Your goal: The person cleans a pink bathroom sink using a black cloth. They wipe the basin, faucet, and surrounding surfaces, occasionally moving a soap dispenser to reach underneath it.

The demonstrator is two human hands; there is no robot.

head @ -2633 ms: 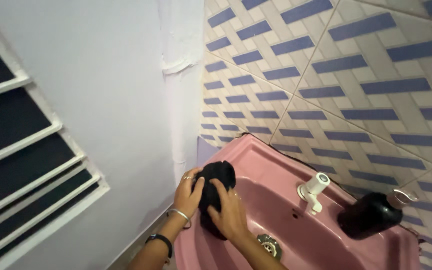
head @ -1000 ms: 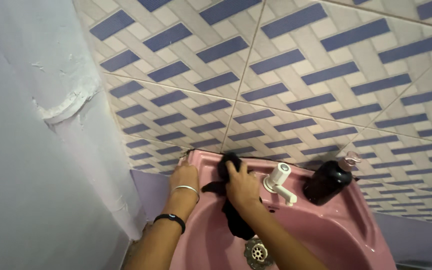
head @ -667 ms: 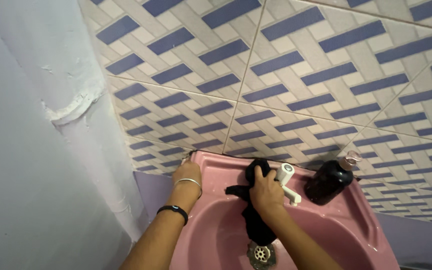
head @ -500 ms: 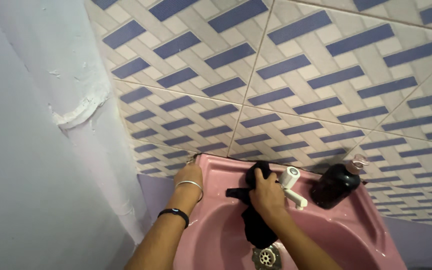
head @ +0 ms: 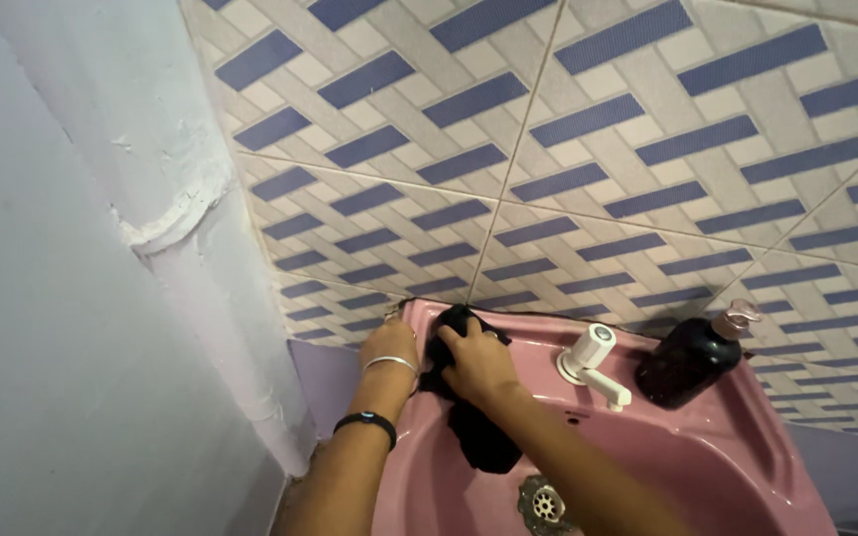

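Now right hand (head: 477,363) pressing black cloth (head: 474,437), pink sink (head: 707,447)

You are looking down at a pink sink (head: 737,447) fixed against the tiled wall, its left end close to the corner. On its back ledge stand 2 things: a white tap (head: 593,363) near the middle, spout pointing over the bowl, and a dark pump bottle (head: 692,357) just to the right of it, leaning back toward the tiles. At the left end of the ledge a black cloth (head: 469,422) lies pressed on the rim and hangs down into the bowl. A metal drain (head: 545,501) sits at the bottom of the bowl, just below the cloth's end.
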